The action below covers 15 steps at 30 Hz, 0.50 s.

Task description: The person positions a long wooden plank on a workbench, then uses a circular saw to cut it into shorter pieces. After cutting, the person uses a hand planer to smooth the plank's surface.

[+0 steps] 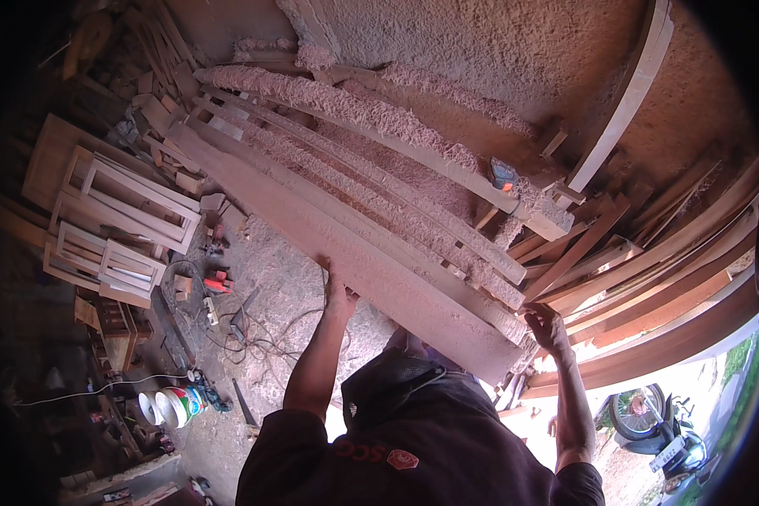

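A wide, dusty plank (312,236) slants from the upper left to the lower right, with narrower boards (413,207) lying alongside, topped with wood shavings (354,110). My left hand (340,295) grips the near long edge of the wide plank, its fingers partly hidden by the wood. My right hand (548,329) is at the right-hand ends of the boards with curled fingers; what they close on is too small to make out. A blue and orange object (503,175) sits among shavings on a beam above the boards.
Light wooden frames (135,219) lean at left. A red tool (218,282), cables and white buckets (177,407) are on the dusty floor (270,253). Long curved timbers (649,346) are stacked at right, with a motorcycle (666,447) beyond. A rough wall (481,51) rises at the top.
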Available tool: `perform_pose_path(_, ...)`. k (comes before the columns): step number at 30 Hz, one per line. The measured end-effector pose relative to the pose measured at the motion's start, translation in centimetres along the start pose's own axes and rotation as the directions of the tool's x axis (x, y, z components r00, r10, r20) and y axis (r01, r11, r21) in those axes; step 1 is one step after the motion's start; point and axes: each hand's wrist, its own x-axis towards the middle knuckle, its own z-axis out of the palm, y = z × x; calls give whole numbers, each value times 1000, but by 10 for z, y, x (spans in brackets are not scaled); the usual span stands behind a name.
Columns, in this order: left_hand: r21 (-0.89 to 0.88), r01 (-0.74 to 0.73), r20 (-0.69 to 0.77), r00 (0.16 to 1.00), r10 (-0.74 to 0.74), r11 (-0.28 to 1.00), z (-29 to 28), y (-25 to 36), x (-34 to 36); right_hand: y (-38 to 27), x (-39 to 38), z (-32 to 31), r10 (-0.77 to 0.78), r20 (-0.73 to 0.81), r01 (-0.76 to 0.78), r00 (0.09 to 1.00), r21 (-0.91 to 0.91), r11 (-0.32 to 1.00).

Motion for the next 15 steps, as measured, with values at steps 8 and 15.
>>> perform_pose_path(8, -160, -134, -49, 991, 128, 978, 41, 10, -5, -85, 77, 36, -31, 538, 276, 842, -381, 882)
perform_pose_path(15, -32, -48, -115, 992, 44, 998, 34, 37, -51, -67, 67, 44, -19, 782, 564, 623, -432, 703)
